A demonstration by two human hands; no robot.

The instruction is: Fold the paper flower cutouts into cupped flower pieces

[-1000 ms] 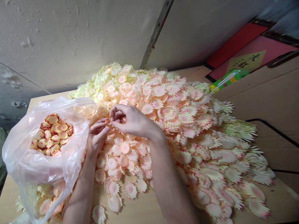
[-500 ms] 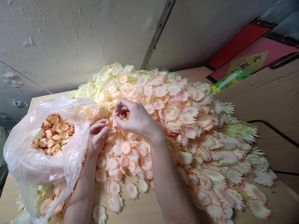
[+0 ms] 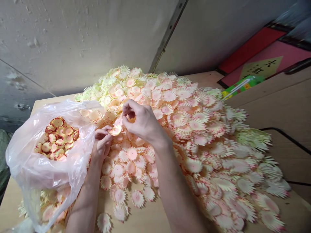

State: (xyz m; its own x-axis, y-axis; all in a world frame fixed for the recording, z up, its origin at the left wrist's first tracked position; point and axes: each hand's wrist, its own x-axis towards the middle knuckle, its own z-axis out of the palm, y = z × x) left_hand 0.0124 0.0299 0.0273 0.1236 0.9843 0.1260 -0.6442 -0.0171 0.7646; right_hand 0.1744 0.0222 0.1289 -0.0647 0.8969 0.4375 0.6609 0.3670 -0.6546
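My left hand (image 3: 103, 142) pinches the edge of a pale artificial flower petal piece (image 3: 115, 130) with a fringed rim. Just up and to the right is my right hand (image 3: 139, 121), its thumb and forefinger pressed together near that piece. What sits between those fingertips is too small to make out. Below and behind both hands spreads a big heap of pink and cream petal pieces (image 3: 170, 95). Left of my left hand stands a translucent plastic bag (image 3: 21, 161), its mouth showing many smaller red-edged, cupped flower pieces (image 3: 58, 137).
A wooden tabletop (image 3: 136, 220) carries the heap, with a stained wall (image 3: 97, 38) behind. To the right rises a cardboard panel (image 3: 279, 100), with a black cable (image 3: 286, 134) along it. Red boxes (image 3: 257, 48) and a green packet (image 3: 250, 82) are at the back right.
The petal piece between my hands now lies flatter and shows plainly at my left fingertips. My right hand has shifted slightly. The whole view has drifted a little.
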